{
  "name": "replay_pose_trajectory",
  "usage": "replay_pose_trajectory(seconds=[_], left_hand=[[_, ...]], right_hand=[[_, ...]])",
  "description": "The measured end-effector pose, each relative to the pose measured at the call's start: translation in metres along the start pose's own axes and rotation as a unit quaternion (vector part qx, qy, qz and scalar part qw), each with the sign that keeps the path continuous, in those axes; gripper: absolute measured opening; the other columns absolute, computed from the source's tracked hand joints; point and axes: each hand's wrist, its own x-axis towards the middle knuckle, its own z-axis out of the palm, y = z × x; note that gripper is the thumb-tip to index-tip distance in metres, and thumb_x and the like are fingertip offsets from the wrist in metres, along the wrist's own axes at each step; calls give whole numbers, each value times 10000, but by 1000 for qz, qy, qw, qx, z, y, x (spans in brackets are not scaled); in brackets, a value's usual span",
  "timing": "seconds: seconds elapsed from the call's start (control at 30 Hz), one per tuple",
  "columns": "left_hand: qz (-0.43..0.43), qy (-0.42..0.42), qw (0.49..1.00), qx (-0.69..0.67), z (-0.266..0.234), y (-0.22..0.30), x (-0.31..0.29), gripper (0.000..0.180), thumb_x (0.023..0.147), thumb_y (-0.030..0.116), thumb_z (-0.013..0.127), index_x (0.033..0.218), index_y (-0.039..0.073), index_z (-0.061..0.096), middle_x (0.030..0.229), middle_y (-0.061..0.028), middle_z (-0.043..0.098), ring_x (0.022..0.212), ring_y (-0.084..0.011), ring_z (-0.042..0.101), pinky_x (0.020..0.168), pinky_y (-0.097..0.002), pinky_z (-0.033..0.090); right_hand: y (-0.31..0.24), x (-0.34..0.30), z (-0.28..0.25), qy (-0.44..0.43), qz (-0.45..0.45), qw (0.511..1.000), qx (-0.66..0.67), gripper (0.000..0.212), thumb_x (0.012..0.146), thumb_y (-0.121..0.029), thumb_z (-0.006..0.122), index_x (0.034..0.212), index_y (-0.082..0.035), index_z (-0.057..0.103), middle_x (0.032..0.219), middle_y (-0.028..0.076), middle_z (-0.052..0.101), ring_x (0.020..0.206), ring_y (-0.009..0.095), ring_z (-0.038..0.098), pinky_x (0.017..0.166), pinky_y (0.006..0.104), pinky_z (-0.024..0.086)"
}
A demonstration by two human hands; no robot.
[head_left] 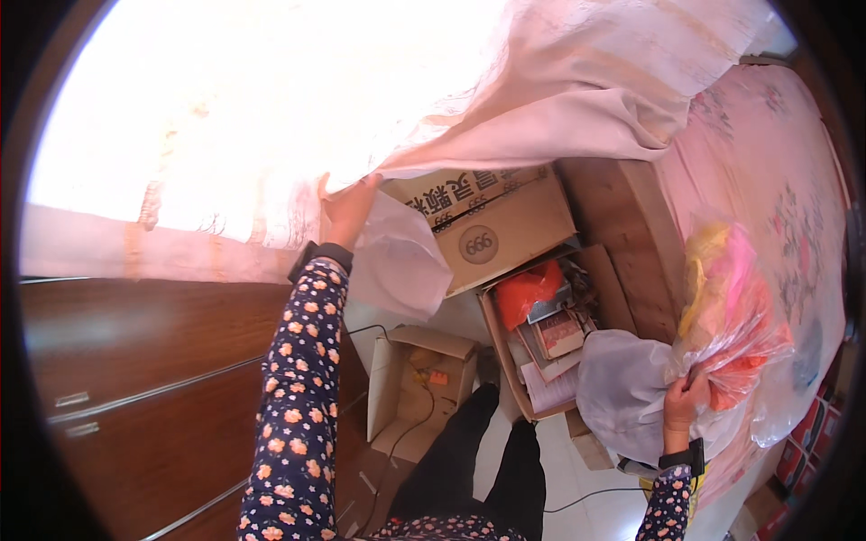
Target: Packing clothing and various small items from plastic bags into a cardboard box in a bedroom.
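Beyond and left of the open box [507,368], the left hand [350,209] grasps the cloth [559,133], its lower edge draping by the carton [510,236] behind the box. Right of the box, the right hand [686,403] clutches a clear bag [732,302] near the bed's [767,135] edge. Pale floor [561,464] opens on the box's near side.

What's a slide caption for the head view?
Left hand grips pale cloth; right hand holds plastic bags near an open cardboard box.
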Motion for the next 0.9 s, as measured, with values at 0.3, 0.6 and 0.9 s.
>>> replay_pose_trajectory(seconds=[0.3,0.6,0.9], left_hand=[[-194,-332,921,-57,132,-14,-70,359,852,344,494,908,33,666,834,-164,664,839,-348,620,764,-421,470],[-126,-344,930,11,204,-18,-113,347,823,214,482,1107,58,605,1056,-185,624,1016,-348,574,886,-423,447],[-10,-204,944,258,160,-61,-87,546,756,178,577,1278,67,458,1201,-186,550,1120,-350,509,951,-419,406]], right_hand=[[40,-30,-8,-121,108,986,-22,320,763,-45,483,1040,109,527,898,264,567,811,411,556,722,404,458],[66,-55,-10,-76,44,996,-32,445,808,-90,490,1192,132,459,1145,285,540,1072,427,512,966,421,381],[39,-33,-6,-5,4,999,-31,350,832,-208,521,1044,67,566,949,213,605,861,403,566,785,406,445]])
